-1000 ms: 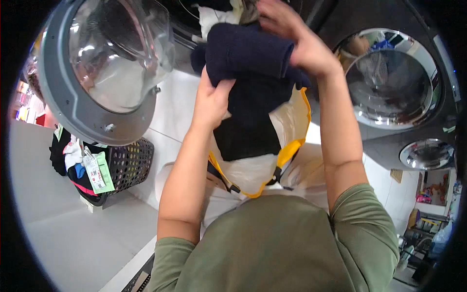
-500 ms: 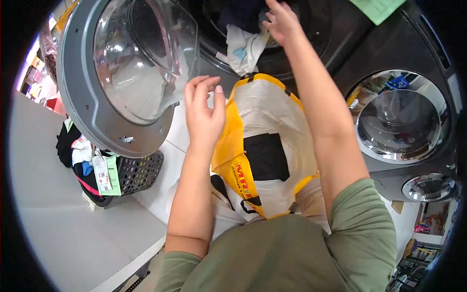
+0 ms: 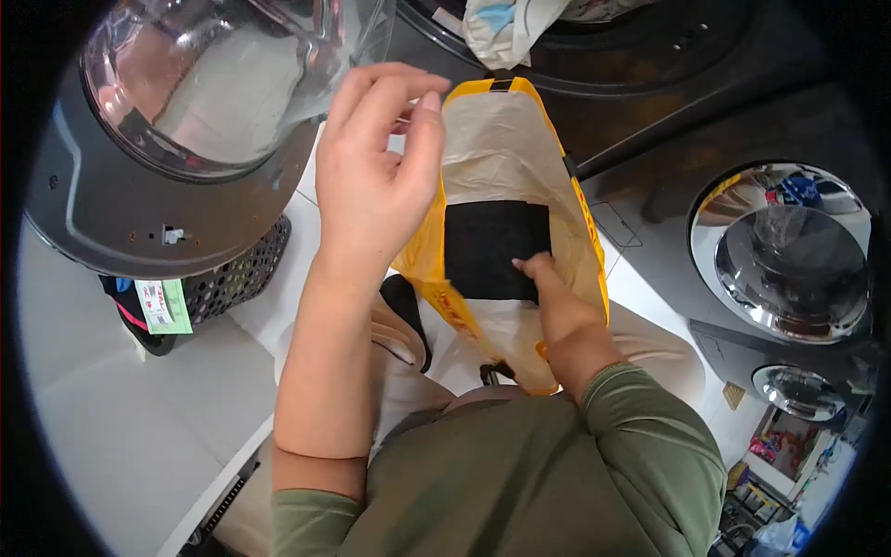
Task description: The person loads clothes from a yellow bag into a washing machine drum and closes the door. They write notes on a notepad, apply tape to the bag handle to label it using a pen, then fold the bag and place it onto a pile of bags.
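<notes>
Right hand down inside the open yellow bag, fingers at the edge of the black cloth lying in it; cannot tell whether they grip. Left hand raised beside the bag's rim, fingers loosely curled, holding nothing visible. White cloth hangs from the dark machine's opening above the bag.

head-worn view, facing forward and down
</notes>
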`<action>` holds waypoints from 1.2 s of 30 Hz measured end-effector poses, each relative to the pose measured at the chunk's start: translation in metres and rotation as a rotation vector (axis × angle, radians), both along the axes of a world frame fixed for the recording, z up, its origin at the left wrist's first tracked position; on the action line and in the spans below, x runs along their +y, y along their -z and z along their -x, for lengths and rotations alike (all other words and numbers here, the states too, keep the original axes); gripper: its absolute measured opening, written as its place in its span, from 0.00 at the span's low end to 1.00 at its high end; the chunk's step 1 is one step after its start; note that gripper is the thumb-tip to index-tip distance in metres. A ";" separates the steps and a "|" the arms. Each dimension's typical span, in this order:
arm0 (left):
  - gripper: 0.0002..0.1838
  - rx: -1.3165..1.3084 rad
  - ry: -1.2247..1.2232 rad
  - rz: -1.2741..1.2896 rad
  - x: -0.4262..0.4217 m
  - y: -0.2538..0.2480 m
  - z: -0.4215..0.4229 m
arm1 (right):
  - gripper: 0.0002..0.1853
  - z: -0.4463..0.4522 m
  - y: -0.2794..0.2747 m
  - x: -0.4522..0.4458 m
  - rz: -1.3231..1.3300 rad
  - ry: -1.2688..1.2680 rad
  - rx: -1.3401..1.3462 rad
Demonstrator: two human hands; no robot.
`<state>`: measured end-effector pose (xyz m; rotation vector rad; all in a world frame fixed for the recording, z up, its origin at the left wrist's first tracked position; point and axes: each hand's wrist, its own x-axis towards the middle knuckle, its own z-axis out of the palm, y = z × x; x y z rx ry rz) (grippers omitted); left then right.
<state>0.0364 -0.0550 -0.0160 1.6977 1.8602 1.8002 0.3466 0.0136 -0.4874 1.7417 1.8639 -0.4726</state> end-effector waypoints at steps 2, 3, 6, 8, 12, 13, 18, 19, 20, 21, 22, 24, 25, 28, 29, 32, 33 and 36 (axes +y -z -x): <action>0.06 0.033 0.020 -0.009 0.001 -0.001 -0.003 | 0.51 0.010 -0.058 -0.024 -0.220 0.453 0.139; 0.06 0.036 0.023 0.005 0.001 0.001 -0.005 | 0.50 0.018 -0.083 -0.031 -0.333 0.690 0.211; 0.05 0.053 0.063 0.029 0.005 0.000 -0.010 | 0.45 -0.028 -0.020 0.007 0.142 0.846 0.491; 0.06 0.051 0.091 0.062 0.003 -0.002 -0.012 | 0.36 -0.034 0.000 0.021 0.312 0.696 0.686; 0.07 0.014 0.171 0.148 0.007 -0.006 -0.021 | 0.29 0.039 -0.179 0.039 0.113 0.227 0.695; 0.07 0.012 0.182 0.150 0.009 -0.006 -0.023 | 0.30 0.041 -0.223 0.045 0.118 -0.010 0.679; 0.10 -0.109 0.234 0.086 0.016 -0.007 -0.035 | 0.23 0.008 -0.413 0.030 0.263 0.163 1.346; 0.12 -0.148 0.245 0.149 0.014 -0.009 -0.036 | 0.21 0.003 -0.441 0.022 0.233 0.251 1.548; 0.13 -0.179 0.273 0.155 0.015 -0.007 -0.037 | 0.20 -0.003 -0.462 0.016 0.199 0.338 1.750; 0.14 -0.208 0.301 0.159 0.017 0.000 -0.039 | 0.20 -0.024 -0.458 0.027 0.234 0.334 1.880; 0.16 -0.234 0.328 0.165 0.019 0.004 -0.041 | 0.20 -0.031 -0.471 0.025 0.239 0.363 1.990; 0.37 -0.146 0.339 0.315 0.017 0.024 -0.044 | 0.22 -0.043 -0.483 0.028 0.239 0.371 2.135; 0.43 -0.032 0.304 0.391 0.018 0.041 -0.048 | 0.23 -0.040 -0.491 0.024 0.285 0.381 2.250; 0.54 -0.358 0.400 0.741 0.009 0.052 -0.073 | 0.24 -0.038 -0.508 0.017 0.391 0.414 2.370; 0.47 -0.755 0.622 0.766 0.011 0.063 -0.084 | 0.25 -0.034 -0.516 0.011 0.361 0.365 2.373; 0.40 -1.279 0.938 0.522 -0.010 0.033 -0.110 | 0.24 -0.032 -0.520 0.012 0.126 0.433 2.280; 0.34 -1.253 0.824 0.435 -0.011 0.021 -0.112 | 0.22 -0.032 -0.521 0.016 -0.023 0.406 2.140; 0.29 -1.289 0.697 0.332 -0.010 -0.003 -0.072 | 0.18 -0.043 -0.519 0.024 -0.292 0.388 1.799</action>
